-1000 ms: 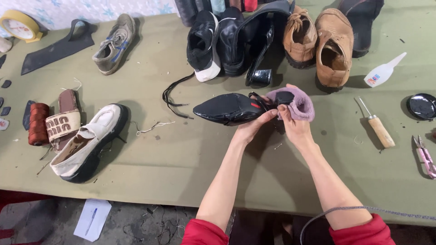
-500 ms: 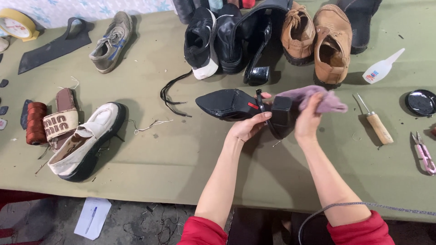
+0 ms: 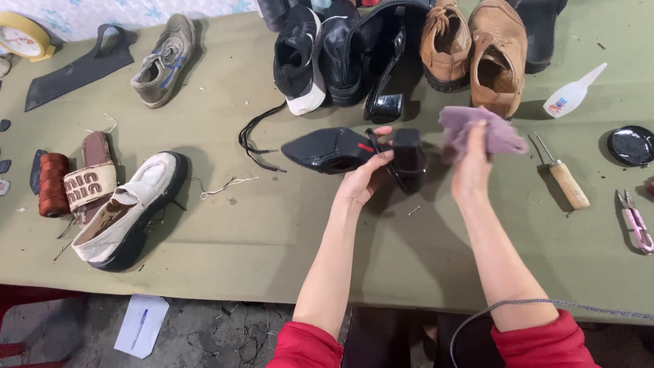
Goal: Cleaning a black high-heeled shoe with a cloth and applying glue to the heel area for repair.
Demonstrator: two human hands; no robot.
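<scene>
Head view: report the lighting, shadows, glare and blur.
Head view: soft even light; the left hand holding the black heeled shoe casts a faint shadow on the table; small glare on the shoe's glossy sole; the right hand and purple cloth look slightly motion-blurred; edges bend mildly.

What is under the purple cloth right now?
The right hand holds the purple cloth lifted; its fingers are beneath it. Behind it lies a brown shoe. Whether anything sits on the table directly below is hidden.

Olive-green table (image 3: 286,238) carried shoes, thread spool (image 3: 53,184), awl (image 3: 563,178), glue bottle (image 3: 571,99), snips (image 3: 636,223), etc.
</scene>
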